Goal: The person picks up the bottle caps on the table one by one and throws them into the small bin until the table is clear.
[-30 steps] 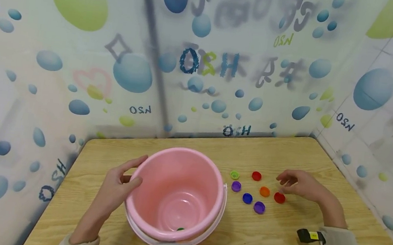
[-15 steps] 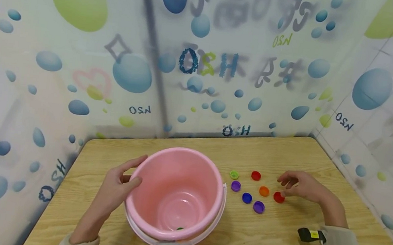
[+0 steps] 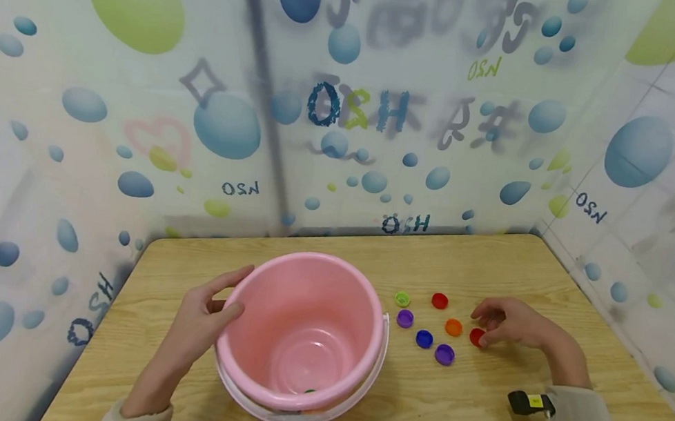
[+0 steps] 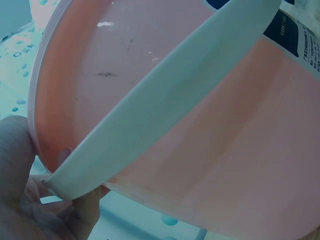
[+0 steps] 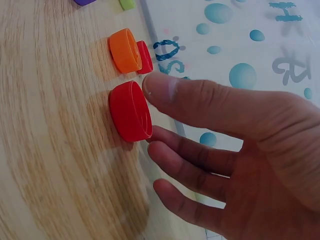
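Note:
A pink bucket [image 3: 312,326] with a white handle stands on the table, its mouth tilted toward the head camera. My left hand [image 3: 200,316] grips its left rim, thumb over the edge and fingers outside. A sliver of something green [image 3: 310,391] shows low inside the bucket; the near wall hides the rest. My right hand [image 3: 515,324] is at a red bottle cap [image 5: 129,112] lying on the table. Its thumb tip is against or very near the cap's edge, and the loosely bent fingers are just beyond; no closed pinch shows.
Left of the right hand lie an orange cap [image 3: 453,327], another red cap [image 3: 440,301], a blue cap [image 3: 424,338], two purple caps [image 3: 445,354] and a green cap [image 3: 402,299]. Patterned curtains [image 3: 374,159] hang around the wooden table [image 3: 414,414].
My right hand has come slightly left and down, its thumb now covering part of the red cap. The left hand keeps its grip on the bucket, which has not moved.

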{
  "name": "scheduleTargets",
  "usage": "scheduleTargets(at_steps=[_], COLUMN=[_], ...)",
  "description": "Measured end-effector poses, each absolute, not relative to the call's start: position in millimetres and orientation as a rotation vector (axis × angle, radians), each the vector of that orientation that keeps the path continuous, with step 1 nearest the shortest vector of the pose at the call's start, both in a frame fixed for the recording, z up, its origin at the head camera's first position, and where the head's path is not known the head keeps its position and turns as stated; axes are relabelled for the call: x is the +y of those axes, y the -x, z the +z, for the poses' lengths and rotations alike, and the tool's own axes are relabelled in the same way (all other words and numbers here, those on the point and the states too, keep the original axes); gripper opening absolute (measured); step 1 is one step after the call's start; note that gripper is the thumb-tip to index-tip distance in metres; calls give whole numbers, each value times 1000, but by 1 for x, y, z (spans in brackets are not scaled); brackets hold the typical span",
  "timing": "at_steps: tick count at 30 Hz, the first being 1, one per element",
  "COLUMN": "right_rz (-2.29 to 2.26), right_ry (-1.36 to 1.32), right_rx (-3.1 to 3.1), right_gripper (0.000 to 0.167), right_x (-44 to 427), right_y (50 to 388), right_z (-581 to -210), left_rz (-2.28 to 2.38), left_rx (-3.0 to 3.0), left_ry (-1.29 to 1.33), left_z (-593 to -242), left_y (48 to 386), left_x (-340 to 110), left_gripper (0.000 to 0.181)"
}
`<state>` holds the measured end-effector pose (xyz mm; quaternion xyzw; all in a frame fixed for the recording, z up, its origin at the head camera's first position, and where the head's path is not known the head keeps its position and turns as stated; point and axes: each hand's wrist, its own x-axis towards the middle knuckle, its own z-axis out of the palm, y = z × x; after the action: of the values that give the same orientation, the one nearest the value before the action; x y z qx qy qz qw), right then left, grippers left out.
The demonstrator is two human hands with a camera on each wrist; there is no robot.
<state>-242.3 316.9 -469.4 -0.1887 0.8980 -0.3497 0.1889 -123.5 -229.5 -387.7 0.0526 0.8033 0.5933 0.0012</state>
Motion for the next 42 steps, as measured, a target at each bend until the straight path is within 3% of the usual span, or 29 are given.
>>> scheduleTargets(at_steps=[33,42], right_rz=[-952,-957], right_ry=[556,533], right_rx=[2534,2578], right_gripper=[31,40], right_x=[314,310], right_y=[243,242], right_z=[-474,-472], left_rz=[1855,1853], left_rx=[2536,2534], left_ry=[-174,-176], left_z=[-389,-388], left_y=[124,124], left_x=[-230,-229], left_gripper=[55,55])
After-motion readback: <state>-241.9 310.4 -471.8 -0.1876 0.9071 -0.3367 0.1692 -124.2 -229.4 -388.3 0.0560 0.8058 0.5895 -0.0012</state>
